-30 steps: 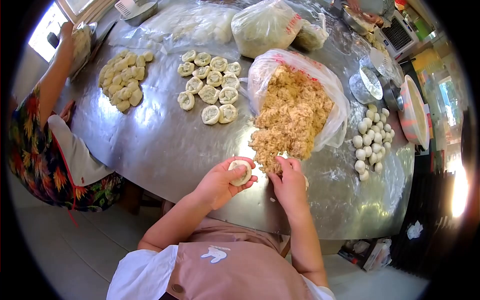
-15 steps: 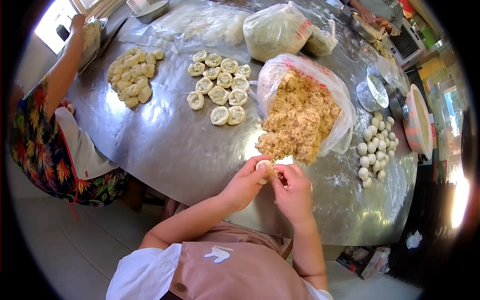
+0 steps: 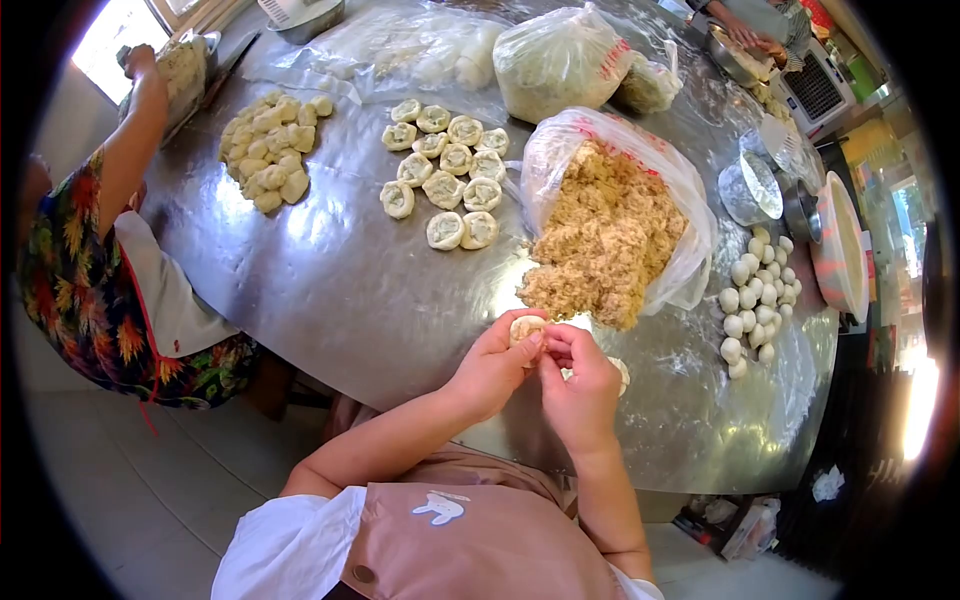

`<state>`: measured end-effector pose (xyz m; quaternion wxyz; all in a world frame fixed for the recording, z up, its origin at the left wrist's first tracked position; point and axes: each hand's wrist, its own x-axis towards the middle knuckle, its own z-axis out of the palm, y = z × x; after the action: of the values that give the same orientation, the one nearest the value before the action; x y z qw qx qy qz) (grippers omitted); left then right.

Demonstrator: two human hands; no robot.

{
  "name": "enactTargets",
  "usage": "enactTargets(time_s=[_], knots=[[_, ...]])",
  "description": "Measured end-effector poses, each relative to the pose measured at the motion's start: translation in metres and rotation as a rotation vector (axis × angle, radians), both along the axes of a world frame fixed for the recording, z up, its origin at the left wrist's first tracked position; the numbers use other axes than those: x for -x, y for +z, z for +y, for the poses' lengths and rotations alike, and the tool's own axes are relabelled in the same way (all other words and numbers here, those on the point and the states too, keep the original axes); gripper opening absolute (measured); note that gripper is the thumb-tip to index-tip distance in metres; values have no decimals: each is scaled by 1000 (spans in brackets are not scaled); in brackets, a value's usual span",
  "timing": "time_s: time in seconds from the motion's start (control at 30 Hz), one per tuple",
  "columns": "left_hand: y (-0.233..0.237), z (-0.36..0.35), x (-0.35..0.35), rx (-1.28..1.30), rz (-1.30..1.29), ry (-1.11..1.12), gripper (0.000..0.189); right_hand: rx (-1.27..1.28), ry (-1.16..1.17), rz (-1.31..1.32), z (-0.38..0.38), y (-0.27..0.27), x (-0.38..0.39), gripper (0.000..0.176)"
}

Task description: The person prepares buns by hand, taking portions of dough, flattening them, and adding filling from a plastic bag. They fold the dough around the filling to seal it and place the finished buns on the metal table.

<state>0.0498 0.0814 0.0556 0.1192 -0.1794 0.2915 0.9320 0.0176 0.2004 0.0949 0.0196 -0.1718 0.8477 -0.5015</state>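
My left hand (image 3: 492,368) is closed around a small piece of dough (image 3: 526,326) with brown crumbly filling showing in its middle. My right hand (image 3: 582,388) pinches the right edge of that same piece, its fingertips meeting those of the left. Just beyond both hands lies a heap of the crumbly filling (image 3: 600,240), spilling from an open plastic bag (image 3: 545,150). Another whitish dough piece (image 3: 621,376) shows partly behind my right hand, on the table.
The metal table (image 3: 330,290) carries filled dough rounds (image 3: 443,188), cut dough lumps (image 3: 268,150), smooth dough balls (image 3: 760,295), a floury metal container (image 3: 750,190) and a tied plastic bag (image 3: 560,65). One person's arm (image 3: 125,175) is at left; another person's hands (image 3: 745,40) are at back right.
The dough piece has turned in my fingers, so its filled face now shows more. My right hand has shifted slightly. The person at left has lowered their hand a little.
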Motion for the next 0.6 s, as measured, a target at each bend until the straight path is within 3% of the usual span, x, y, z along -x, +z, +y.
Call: enactTargets(time_s=[0.13, 0.27, 0.4, 0.5, 0.6], knots=[[2, -8, 2, -21, 8, 54, 29, 97, -89, -196, 18, 2, 10, 26], [3, -13, 1, -62, 12, 28, 31, -261, -18, 256, 17, 19, 24, 32], [6, -13, 0, -94, 60, 7, 31, -205, 197, 242, 12, 18, 18, 27], [2, -10, -2, -114, 59, 32, 31, -145, 131, 107, 16, 0, 17, 25], [5, -14, -3, -116, 17, 9, 32, -103, -82, -37, 25, -10, 27, 23]])
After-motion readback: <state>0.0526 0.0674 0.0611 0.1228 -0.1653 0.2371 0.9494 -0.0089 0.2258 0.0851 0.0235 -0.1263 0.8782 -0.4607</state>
